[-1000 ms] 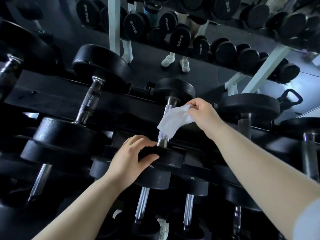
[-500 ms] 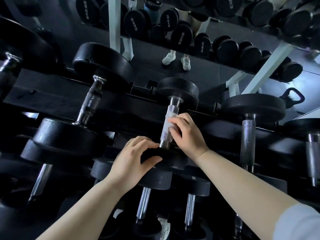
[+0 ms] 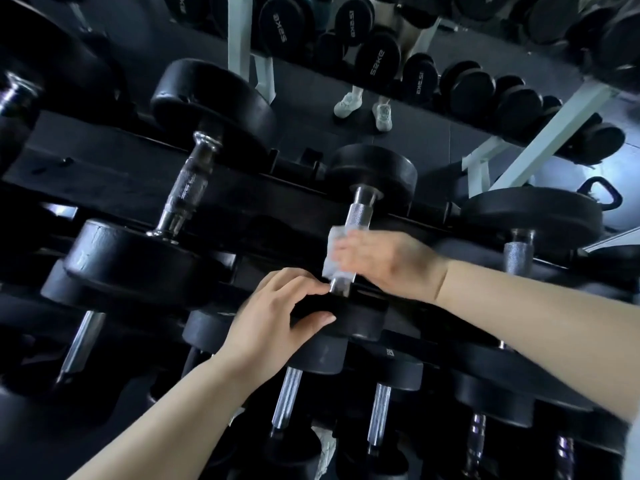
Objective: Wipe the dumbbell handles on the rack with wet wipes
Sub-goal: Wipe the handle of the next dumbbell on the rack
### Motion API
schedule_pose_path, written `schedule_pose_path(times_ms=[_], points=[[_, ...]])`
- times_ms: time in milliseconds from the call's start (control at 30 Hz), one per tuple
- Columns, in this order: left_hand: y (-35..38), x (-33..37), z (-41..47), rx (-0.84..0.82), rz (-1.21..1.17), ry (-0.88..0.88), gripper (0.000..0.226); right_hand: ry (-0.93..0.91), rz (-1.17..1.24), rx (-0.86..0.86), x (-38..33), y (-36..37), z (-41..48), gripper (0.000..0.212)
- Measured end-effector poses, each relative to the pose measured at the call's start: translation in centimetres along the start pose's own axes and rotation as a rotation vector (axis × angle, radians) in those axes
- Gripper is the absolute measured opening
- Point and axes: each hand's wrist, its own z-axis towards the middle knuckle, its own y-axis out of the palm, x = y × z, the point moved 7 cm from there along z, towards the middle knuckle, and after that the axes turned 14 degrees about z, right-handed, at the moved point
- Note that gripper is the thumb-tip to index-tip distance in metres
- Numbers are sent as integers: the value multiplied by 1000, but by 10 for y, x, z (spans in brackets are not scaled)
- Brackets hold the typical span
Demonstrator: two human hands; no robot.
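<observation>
A black dumbbell with a knurled metal handle (image 3: 358,214) lies across the top tier of the rack, in the middle of the view. A white wet wipe (image 3: 331,252) is wrapped round the lower half of that handle. My right hand (image 3: 384,261) grips the wipe and handle; it is blurred with motion. My left hand (image 3: 277,317) grips the near black head (image 3: 360,318) of the same dumbbell, thumb on its front face.
Larger dumbbells sit on either side: one to the left (image 3: 187,188) and one to the right (image 3: 517,249). Lower tiers hold several smaller dumbbells (image 3: 379,410). A mirror behind reflects more racks, white shoes (image 3: 363,109) and a kettlebell (image 3: 601,197).
My right hand brought the loose wipe down onto the handle, wrapped it round, and now slides it along the lower part. My left hand stays on the near head.
</observation>
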Motion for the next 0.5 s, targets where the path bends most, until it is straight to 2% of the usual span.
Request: schedule_pose_path(times_ms=[33,100,167,200,233,267,300,367,433,500], points=[[0,0,0,5,1,4,31,-25,68,-95,-2,5,-1,40],[-1,0,0,7,-4,-3,31,61,83,-200,17,2,2,30],[0,0,-1,5,-18,-16,32,194,-4,-74,38,-21,14,28],[-1,-1,-2,8,-22,-21,32,201,-48,-10,42,-27,16,29],[-1,-1,-1,9,-19,-23,32,247,-61,-30,39,-24,16,29],[0,-1,-1,7,-14,-20,32,254,-83,-74,29,-14,13,28],[0,-1,-1,7,-11,-15,32,176,-51,-135,12,0,6,27],[0,-1,0,6,-13,-7,30,92,105,-187,-13,13,-5,30],[-1,-1,0,5,-16,-8,31,-1,44,-13,-7,-4,-8,27],[-1,0,-1,6,-9,-12,33,94,-92,150,17,-27,-1,25]])
